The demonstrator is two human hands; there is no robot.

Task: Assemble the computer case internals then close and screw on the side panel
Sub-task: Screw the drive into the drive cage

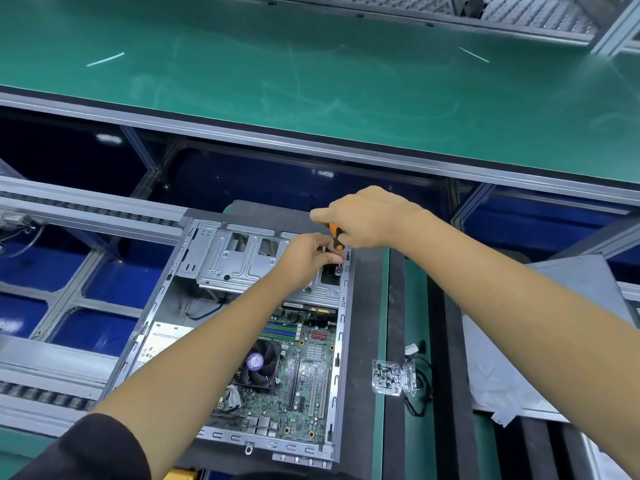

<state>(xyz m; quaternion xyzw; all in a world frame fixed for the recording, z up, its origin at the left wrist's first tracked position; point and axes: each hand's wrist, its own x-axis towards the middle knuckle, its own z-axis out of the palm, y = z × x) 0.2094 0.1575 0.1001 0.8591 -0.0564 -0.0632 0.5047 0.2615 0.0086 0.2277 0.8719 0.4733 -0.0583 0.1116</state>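
Head view: open computer case (pixel 242 327) lies flat.
Right hand (pixel 367 216): grips orange screwdriver (pixel 335 237), tip at case's 1 o'clock corner.
Left hand (pixel 308 254): fingers pinched just beside tip; contents unclear.

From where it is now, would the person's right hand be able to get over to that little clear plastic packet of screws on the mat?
Probably yes. The right hand grips an orange-handled screwdriver at the case's far corner, but the screw packet lies uncovered on the mat beside the computer case, nearer the person, nothing blocking it.
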